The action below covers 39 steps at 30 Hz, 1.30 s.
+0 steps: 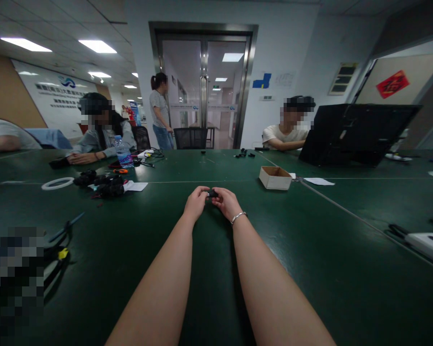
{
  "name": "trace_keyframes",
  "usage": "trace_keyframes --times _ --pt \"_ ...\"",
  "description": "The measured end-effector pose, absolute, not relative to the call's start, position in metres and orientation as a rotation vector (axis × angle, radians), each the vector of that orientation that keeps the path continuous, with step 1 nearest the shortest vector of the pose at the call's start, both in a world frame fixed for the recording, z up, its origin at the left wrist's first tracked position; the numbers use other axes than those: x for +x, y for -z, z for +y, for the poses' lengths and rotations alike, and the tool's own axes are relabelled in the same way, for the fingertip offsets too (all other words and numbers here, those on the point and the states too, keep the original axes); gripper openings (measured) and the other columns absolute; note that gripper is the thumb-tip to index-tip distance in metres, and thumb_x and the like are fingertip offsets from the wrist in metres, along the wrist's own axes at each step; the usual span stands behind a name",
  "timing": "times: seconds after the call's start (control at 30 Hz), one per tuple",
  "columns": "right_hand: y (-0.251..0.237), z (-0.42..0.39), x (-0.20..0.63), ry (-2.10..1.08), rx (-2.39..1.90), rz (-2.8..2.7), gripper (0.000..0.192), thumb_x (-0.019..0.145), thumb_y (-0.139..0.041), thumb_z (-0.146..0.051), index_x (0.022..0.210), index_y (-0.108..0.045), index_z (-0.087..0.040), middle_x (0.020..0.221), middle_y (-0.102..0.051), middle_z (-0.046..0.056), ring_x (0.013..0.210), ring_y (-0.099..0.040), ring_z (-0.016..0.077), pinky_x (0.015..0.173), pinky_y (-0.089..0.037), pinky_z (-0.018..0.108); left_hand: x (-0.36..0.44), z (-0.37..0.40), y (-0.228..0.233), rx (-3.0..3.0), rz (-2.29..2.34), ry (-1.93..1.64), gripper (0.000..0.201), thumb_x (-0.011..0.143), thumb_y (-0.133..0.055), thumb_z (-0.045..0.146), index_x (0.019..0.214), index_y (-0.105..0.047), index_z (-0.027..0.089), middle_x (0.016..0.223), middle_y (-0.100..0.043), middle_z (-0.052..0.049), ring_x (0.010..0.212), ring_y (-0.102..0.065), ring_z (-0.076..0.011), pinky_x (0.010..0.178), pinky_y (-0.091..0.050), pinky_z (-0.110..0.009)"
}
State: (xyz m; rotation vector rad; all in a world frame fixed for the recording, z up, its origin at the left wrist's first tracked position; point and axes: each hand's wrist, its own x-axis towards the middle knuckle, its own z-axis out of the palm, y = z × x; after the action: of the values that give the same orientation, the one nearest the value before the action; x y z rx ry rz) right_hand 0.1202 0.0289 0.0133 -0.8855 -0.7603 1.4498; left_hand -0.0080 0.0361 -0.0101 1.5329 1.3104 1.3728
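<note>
Left hand (195, 203) and right hand (226, 202) meet out in front over the dark green desk (310, 250), forearms stretched forward from the bottom edge. Between the two sits a small black part (212, 193), pinched by the fingertips of both hands: left fingers close on its left end, right fingers on its right end. Part rides at the top of the grip, just above the desk surface; too small to tell its shape or whether it touches the desk. Thin silver bracelet (238, 217) on the right wrist.

Around them, all well apart from the hands:
- open shallow cardboard box (274, 177) ahead and to the right, white paper sheet (319, 181) beside it
- pile of black parts (103, 184) ahead to the left, with a white ring (57, 183) further left
- clear plastic water bottle with blue label (122, 152) behind that pile
- black monitor seen from the back (353, 134) at far right
- white flat device (430, 244) at the right edge
- black cables with a yellow tag (59, 247) near left

Other people sit across the desk at left and right; one stands by the glass door (204, 86).
</note>
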Motion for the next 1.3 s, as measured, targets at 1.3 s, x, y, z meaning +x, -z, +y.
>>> trace_keyframes --times 1.3 --pt "-0.011 0.03 0.122 -1.462 -0.867 -0.802 0.004 0.08 -0.061 -0.009 0.08 -0.063 -0.012 0.065 -0.065 0.004 0.049 -0.059 0.0111 0.048 -0.053 0.019 -0.003 0.027 -0.002 1.378 1.153 -1.376 0.017 0.078 -0.049 0.022 0.094 -0.056 0.016 0.058 -0.06 0.001 0.051 -0.056 -0.0108 0.051 -0.041 -0.02"
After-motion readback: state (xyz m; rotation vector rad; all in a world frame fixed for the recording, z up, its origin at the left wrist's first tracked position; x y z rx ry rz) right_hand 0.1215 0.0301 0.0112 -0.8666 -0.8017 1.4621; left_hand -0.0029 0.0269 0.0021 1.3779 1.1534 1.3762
